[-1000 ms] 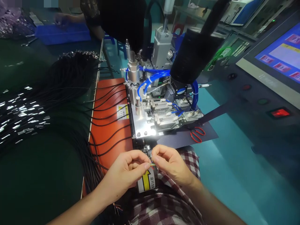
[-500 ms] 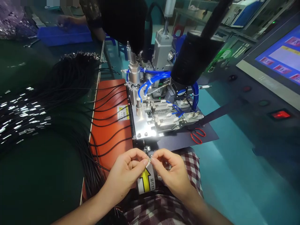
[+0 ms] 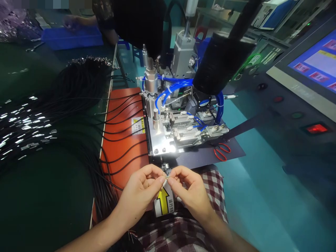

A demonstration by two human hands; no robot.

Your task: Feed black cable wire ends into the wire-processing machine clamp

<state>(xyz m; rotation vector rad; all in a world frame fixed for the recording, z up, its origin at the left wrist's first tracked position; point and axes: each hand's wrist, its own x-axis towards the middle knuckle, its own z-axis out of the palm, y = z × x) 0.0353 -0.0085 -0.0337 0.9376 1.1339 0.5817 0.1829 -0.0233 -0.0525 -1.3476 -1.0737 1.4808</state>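
Note:
My left hand [image 3: 147, 187] is closed in a pinch, thumb against forefinger. Facing it, my right hand [image 3: 188, 189] pinches too, its fingertips almost touching the left ones. Between them is a tiny piece like thin wire [image 3: 167, 177], pale and too small to make out fully. Just beneath the fingertips lies a white label with a yellow arrow [image 3: 163, 203]. Beyond the hands stands a metal machine [image 3: 164, 140] with blue air tubes. Several black cables [image 3: 126, 138] run across an orange-red plate [image 3: 115, 147] to the machine's left edge.
Bundles of black cables [image 3: 78, 80] cover the dark table at left. Red-handled scissors [image 3: 222, 152] lie on the grey plate to the right. A black lamp-like cylinder [image 3: 223, 64] hangs over the machine. A screen panel [image 3: 315, 66] stands at right. Another person's hand [image 3: 72, 22] is by a blue tray [image 3: 72, 39].
Both hands stay pinched together in nearly the same place, the right fingertips slightly higher. More of the thin piece shows between them. The view has shifted slightly.

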